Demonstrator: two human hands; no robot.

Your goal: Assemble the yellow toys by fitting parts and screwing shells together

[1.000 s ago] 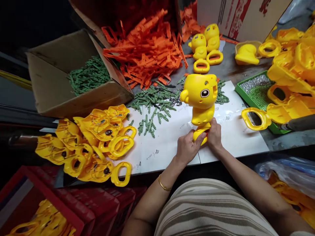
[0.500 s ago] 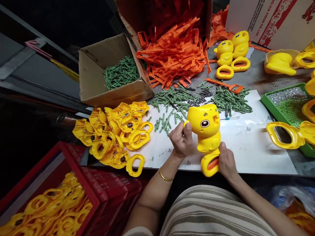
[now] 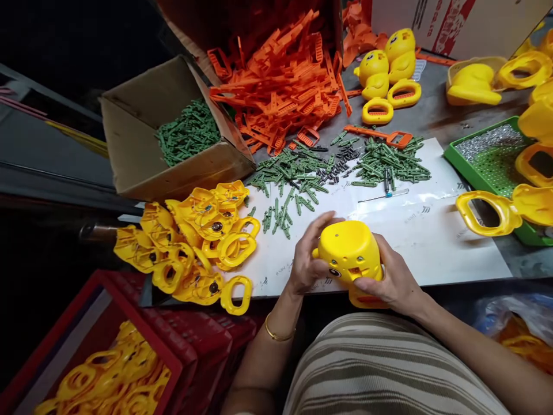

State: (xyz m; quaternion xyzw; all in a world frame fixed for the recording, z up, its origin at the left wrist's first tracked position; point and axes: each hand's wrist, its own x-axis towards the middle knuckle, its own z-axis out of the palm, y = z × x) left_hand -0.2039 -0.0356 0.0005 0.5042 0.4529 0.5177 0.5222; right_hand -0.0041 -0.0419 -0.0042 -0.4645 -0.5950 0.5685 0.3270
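Between my two hands is a yellow duck-shaped plastic toy (image 3: 349, 245), its rounded top tipped toward me and its looped handle pointing down. My left hand (image 3: 311, 253) grips the head from the left, thumb near the printed eye. On the other side my right hand (image 3: 391, 276) clasps it, with the thumb across the front below a small square opening. Part of the handle is hidden behind the right hand. Beyond the toy, green plastic pieces (image 3: 285, 173) and small black parts (image 3: 337, 164) lie on a white sheet (image 3: 389, 248), with a thin screwdriver (image 3: 384, 195) near them.
Open yellow shells (image 3: 203, 236) with wires pile up at left, above a red crate (image 3: 173, 346) of yellow parts. Behind stand a carton (image 3: 147, 115) of green pieces and an orange heap (image 3: 285, 92). Finished-looking ducks (image 3: 375, 72) and a green tray (image 3: 475, 167) sit at right.
The toy has tipped, so its top now faces me. My right hand has moved from the handle up to the head, and my left hand has spread around its side. The view has shifted.
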